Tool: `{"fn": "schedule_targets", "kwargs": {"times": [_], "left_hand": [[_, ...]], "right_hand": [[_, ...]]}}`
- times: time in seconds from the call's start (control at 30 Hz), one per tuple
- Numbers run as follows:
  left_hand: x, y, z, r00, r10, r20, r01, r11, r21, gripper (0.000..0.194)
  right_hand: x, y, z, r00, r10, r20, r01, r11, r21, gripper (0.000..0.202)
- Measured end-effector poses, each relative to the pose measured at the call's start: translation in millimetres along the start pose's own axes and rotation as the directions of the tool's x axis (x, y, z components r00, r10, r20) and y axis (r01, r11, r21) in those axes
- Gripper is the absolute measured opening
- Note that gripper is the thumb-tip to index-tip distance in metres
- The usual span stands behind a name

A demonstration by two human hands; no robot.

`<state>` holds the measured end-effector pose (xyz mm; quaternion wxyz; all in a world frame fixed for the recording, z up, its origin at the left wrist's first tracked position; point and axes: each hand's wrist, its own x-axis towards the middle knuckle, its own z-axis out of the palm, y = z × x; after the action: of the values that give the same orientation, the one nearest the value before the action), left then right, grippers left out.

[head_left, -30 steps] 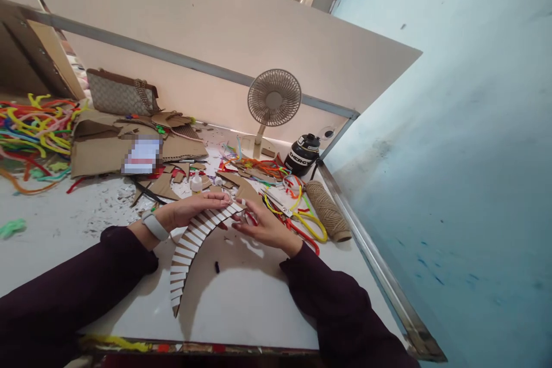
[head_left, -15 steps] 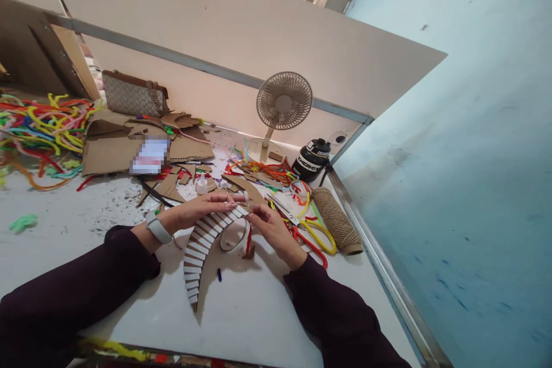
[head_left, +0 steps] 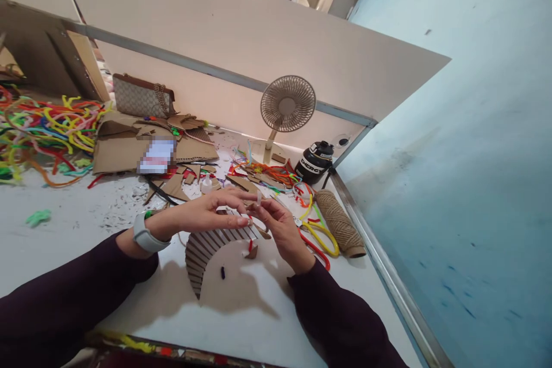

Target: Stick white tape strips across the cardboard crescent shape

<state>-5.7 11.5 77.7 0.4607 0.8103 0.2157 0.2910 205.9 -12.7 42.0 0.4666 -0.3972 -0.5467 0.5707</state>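
Observation:
A curved cardboard crescent (head_left: 207, 250) with white strips across it hangs or lies beneath my left hand (head_left: 219, 211), its narrow tip pointing toward me. The fingers of my left hand reach right over the crescent's upper end, thumb and fingertips close together near a small pale strip (head_left: 259, 198). My right hand (head_left: 278, 224) is pinched at that pale strip, its fingertips meeting those of my left hand. What the left fingertips grip is too small to make out. A red piece with a brown scrap (head_left: 251, 252) and a small dark blue piece (head_left: 223, 272) lie close by.
Yellow-handled scissors (head_left: 323, 238), red handles (head_left: 317, 253), a twine roll (head_left: 340, 224) and a black jar (head_left: 314, 162) stand or lie right. Behind are a fan (head_left: 287, 104), cardboard scraps (head_left: 172, 188) and a phone (head_left: 157, 156). Colourful pipe cleaners (head_left: 47, 132) fill the left.
My left hand has turned flatter over the crescent, with its fingers stretched right. The crescent has tilted and its strips look darker. My right hand has shifted slightly right, and the view has moved a little.

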Motion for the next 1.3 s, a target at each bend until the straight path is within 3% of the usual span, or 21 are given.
{"fn": "schedule_targets", "kwargs": {"times": [0.2,0.33,0.5,0.63,0.73,0.9,1.07,1.17,1.3], "left_hand": [[-1.0,6.3,-1.0,0.998,-0.002,-0.069,0.001,1.000,-0.006,0.017],[-0.9,5.9,-3.3,0.998,-0.001,-0.057,0.000,1.000,-0.021,0.017],[0.4,6.9,-4.2,0.999,-0.021,-0.035,0.021,1.000,-0.005,0.019],[2.3,4.3,0.1,0.957,-0.266,-0.116,0.232,0.941,-0.247,0.028],[6.2,2.6,5.6,0.911,-0.411,-0.010,0.359,0.806,-0.471,0.031],[23.8,1.1,13.4,0.919,-0.390,0.061,0.347,0.725,-0.595,0.036],[35.7,-6.7,20.2,0.923,-0.365,0.117,0.347,0.663,-0.663,0.032],[35.4,-11.4,20.9,0.913,-0.388,0.125,0.373,0.672,-0.640,0.030],[34.9,-13.0,17.9,0.914,-0.402,0.058,0.358,0.731,-0.581,0.029]], "right_hand": [[1.8,-17.6,-1.7,0.999,-0.036,0.000,0.035,0.991,-0.128,0.031],[4.6,-30.7,-13.5,0.995,-0.037,0.097,0.063,0.960,-0.274,0.034],[2.0,-41.3,-27.8,0.988,0.029,0.153,0.010,0.969,-0.248,0.037],[0.9,-46.5,-36.0,0.998,-0.005,0.067,0.020,0.976,-0.216,0.035],[-0.9,-54.4,-39.2,0.999,-0.046,0.026,0.051,0.966,-0.255,0.037],[-8.5,-71.4,-38.0,0.998,-0.045,0.036,0.054,0.950,-0.308,0.039],[-12.1,-73.5,-38.0,0.999,-0.033,0.041,0.046,0.931,-0.363,0.041],[-9.7,-71.3,-36.5,0.996,-0.036,0.081,0.066,0.915,-0.397,0.040],[-2.9,-70.1,-32.2,0.983,-0.030,0.181,0.098,0.920,-0.380,0.037]]}}
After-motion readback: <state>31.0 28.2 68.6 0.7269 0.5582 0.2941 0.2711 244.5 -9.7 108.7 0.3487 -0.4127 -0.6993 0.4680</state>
